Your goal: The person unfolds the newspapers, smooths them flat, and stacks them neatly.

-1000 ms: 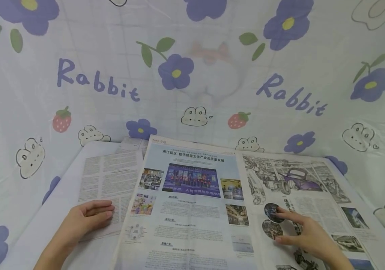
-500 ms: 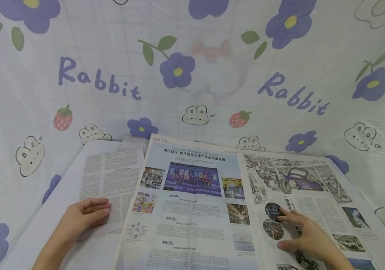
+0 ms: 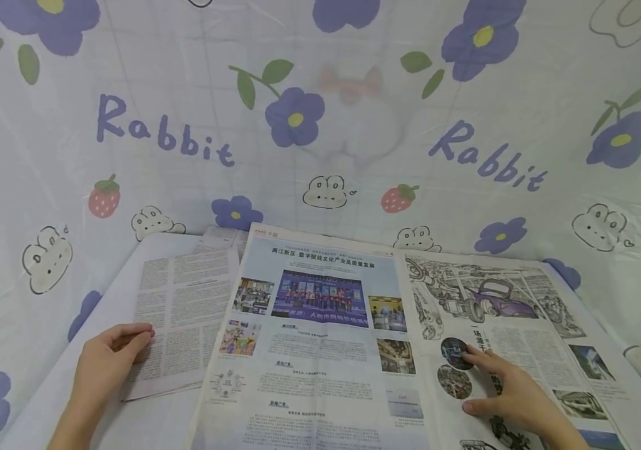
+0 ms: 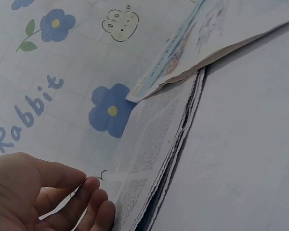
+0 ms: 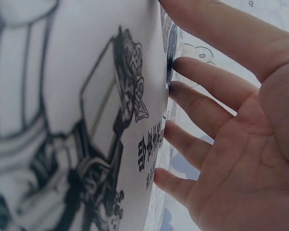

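My left hand (image 3: 108, 359) is at the lower left edge of a newspaper (image 3: 185, 300) printed with dense small text. In the left wrist view, the thumb and index fingertip meet with nothing visible between them, and the other fingers bend loosely beside the paper. A larger newspaper (image 3: 298, 350) lies spread open, partly covering the text-only one. Its left page has colour photos; its right page carries a line drawing with a purple car (image 3: 503, 303). My right hand (image 3: 508, 390) rests its spread fingertips on that right page, near two round pictures, palm raised off the paper.
The newspapers lie on a white table surface (image 3: 73, 375). Behind it hangs a pale sheet (image 3: 185, 194) with purple flowers, rabbits and strawberries. Another piece of newsprint (image 3: 222, 239) shows at the back, under the open newspaper's corner.
My left hand has slid left across the text-covered newspaper to its edge, and its fingers have drawn together. My right hand stays in place on the right page.
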`<state>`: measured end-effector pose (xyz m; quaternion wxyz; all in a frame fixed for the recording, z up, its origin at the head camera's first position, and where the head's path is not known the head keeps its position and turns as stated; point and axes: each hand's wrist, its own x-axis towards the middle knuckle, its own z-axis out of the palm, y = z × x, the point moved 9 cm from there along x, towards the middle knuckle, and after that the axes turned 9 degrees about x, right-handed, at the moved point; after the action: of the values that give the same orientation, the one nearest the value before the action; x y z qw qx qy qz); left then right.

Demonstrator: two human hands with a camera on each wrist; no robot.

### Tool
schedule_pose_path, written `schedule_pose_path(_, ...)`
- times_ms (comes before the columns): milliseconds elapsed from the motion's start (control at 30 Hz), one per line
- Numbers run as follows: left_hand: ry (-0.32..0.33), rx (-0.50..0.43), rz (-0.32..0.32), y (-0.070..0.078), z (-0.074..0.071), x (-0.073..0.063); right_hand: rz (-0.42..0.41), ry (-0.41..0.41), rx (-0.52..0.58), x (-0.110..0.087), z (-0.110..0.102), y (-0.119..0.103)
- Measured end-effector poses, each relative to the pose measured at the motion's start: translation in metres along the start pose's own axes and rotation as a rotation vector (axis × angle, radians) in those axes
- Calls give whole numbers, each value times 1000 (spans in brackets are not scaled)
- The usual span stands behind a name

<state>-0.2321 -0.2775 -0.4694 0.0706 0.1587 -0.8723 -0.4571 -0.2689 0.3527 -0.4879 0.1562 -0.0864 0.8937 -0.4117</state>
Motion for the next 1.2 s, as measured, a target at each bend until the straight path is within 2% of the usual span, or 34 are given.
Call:
schedule_pose_path(67,39,58,-16,-2,-7,0,1,-1,2,0,0,0)
schedule_pose_path(133,50,73,-51,-6,-11,0,-1,-2,3,0,0,-1)
schedule_pose_path(333,7,-25,-191,-24,-13,3,2,-3,-14,1,-2,-1)
schedule_pose_path(500,-21,-52,-231,-31,-13,5,15,-9,-4,0,-1,-1)
schedule_pose_path(667,-65,-23,-230,-29,-11,4,14,-12,8,0,0,-2)
schedule_pose_path(867,-118,-7,-174,-23,-10,3,15,-17,11,0,1,-2)
schedule_pose_path(1033,-192,24,-126,-22,-2,3,11,-15,7,0,1,-1)
schedule_pose_path(1200,-210,3,-120,-23,5,3,-8,-11,4,-1,2,-3)
